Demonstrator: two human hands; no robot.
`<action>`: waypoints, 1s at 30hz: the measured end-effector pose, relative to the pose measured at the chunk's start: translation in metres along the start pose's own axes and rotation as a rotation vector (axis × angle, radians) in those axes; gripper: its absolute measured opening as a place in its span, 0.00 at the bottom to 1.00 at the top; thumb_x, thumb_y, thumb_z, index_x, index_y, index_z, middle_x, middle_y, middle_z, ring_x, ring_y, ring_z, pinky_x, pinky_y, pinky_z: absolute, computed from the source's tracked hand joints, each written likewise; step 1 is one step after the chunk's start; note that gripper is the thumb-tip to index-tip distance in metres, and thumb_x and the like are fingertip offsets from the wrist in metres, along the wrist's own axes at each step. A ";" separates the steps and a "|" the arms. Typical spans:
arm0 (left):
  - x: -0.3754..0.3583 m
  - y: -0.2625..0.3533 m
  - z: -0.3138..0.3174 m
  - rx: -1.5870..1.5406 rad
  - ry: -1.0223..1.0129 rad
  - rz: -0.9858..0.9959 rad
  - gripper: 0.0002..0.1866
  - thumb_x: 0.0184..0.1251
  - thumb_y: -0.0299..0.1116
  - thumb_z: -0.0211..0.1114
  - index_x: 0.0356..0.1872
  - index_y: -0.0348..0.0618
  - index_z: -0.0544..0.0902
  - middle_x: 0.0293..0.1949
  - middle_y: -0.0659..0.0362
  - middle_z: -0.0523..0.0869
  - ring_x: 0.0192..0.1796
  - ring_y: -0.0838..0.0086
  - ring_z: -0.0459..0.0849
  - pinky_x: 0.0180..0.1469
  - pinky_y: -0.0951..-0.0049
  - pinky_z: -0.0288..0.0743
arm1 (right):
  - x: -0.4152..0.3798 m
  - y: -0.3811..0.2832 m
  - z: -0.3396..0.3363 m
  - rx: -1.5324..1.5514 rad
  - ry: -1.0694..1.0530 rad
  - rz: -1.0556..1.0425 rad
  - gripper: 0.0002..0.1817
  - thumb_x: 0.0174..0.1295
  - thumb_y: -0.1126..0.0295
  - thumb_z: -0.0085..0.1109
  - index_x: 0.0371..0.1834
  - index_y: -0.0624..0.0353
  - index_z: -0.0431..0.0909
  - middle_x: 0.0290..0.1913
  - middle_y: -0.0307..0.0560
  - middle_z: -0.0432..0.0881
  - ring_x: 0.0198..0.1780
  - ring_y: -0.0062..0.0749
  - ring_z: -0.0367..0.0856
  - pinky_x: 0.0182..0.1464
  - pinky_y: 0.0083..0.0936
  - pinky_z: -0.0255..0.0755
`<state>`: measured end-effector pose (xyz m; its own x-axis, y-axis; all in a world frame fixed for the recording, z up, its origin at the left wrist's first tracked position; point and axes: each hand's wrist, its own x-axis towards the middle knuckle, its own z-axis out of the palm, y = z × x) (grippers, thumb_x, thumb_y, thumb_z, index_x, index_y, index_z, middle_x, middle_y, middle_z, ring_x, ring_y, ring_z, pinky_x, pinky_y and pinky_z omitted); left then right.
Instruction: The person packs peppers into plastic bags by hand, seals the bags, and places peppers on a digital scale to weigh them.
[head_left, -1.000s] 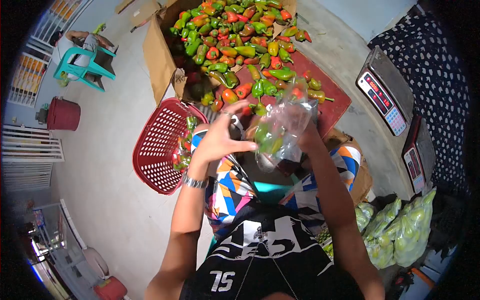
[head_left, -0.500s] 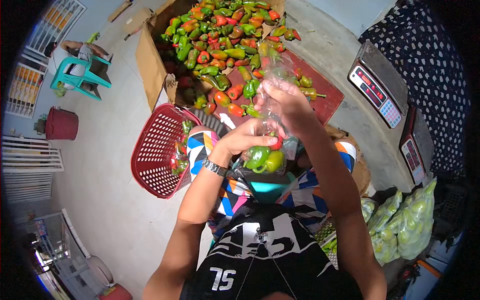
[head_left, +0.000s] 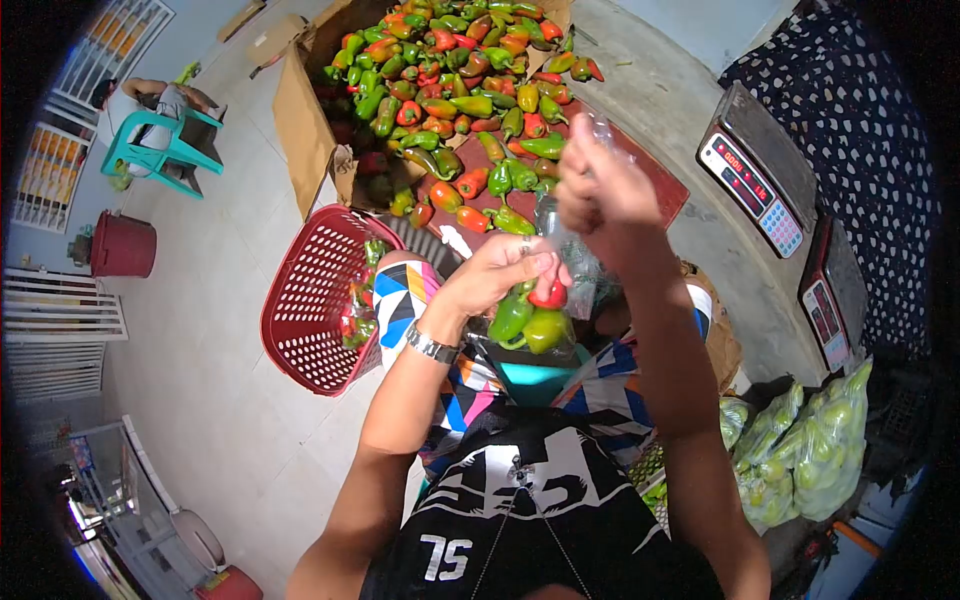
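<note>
My left hand (head_left: pixel 505 275), with a metal watch on the wrist, is closed around the gathered neck of a clear plastic bag (head_left: pixel 572 335). Inside the bag, green peppers (head_left: pixel 545 331) and a red pepper (head_left: pixel 549 294) hang below my fingers, over my lap. Up and to the right, my right hand (head_left: pixel 605 185) is closed and slightly blurred. Clear plastic shows above and below that fist, so it grips the bag's upper end. Beyond both hands lies a large heap of red and green peppers (head_left: pixel 450 105).
A red basket (head_left: pixel 300 310) with bagged peppers stands at my left. Cardboard (head_left: pixel 300 130) borders the heap. Two digital scales (head_left: pixel 745 185) are at the right, above filled plastic bags (head_left: pixel 820 450). A person sits on a teal chair (head_left: pixel 150 150) at the far left.
My right hand has moved up and slightly right, closing into a fist and drawing the plastic out. My left hand stays almost in place around the bag's neck.
</note>
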<state>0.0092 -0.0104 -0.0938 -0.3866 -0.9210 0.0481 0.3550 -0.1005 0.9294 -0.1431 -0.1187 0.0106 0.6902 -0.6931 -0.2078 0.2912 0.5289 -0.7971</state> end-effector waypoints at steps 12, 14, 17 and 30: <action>-0.040 -0.016 0.007 0.065 0.301 -0.141 0.16 0.84 0.37 0.59 0.36 0.38 0.84 0.31 0.63 0.85 0.32 0.81 0.81 0.38 0.77 0.74 | -0.032 -0.016 0.001 -1.597 0.133 -1.144 0.25 0.59 0.58 0.74 0.53 0.62 0.80 0.47 0.54 0.84 0.51 0.50 0.82 0.54 0.41 0.76; -0.038 0.010 0.020 0.073 0.300 -0.206 0.14 0.83 0.35 0.59 0.37 0.38 0.86 0.31 0.64 0.86 0.32 0.82 0.80 0.37 0.78 0.74 | -0.047 0.016 0.006 -1.604 -0.156 -0.994 0.30 0.59 0.54 0.74 0.58 0.62 0.77 0.45 0.55 0.83 0.53 0.51 0.83 0.55 0.42 0.76; -0.035 0.015 0.019 0.095 0.218 -0.237 0.13 0.82 0.34 0.61 0.36 0.39 0.87 0.28 0.68 0.83 0.32 0.85 0.78 0.35 0.78 0.72 | -0.061 0.062 -0.009 -1.581 -0.242 -0.742 0.33 0.59 0.48 0.73 0.58 0.60 0.75 0.42 0.52 0.83 0.51 0.48 0.85 0.50 0.43 0.79; -0.056 0.025 0.010 0.109 0.016 -0.219 0.16 0.82 0.37 0.63 0.41 0.32 0.87 0.37 0.58 0.90 0.42 0.77 0.87 0.49 0.74 0.79 | -0.074 0.008 -0.050 -1.684 -0.592 -0.383 0.07 0.67 0.62 0.60 0.36 0.51 0.82 0.30 0.44 0.83 0.33 0.42 0.87 0.32 0.41 0.81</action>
<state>0.0316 0.0424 -0.0702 -0.4302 -0.8877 -0.1638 0.1698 -0.2578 0.9512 -0.2247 -0.0876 -0.0089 0.9796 -0.2008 0.0098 -0.1714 -0.8596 -0.4814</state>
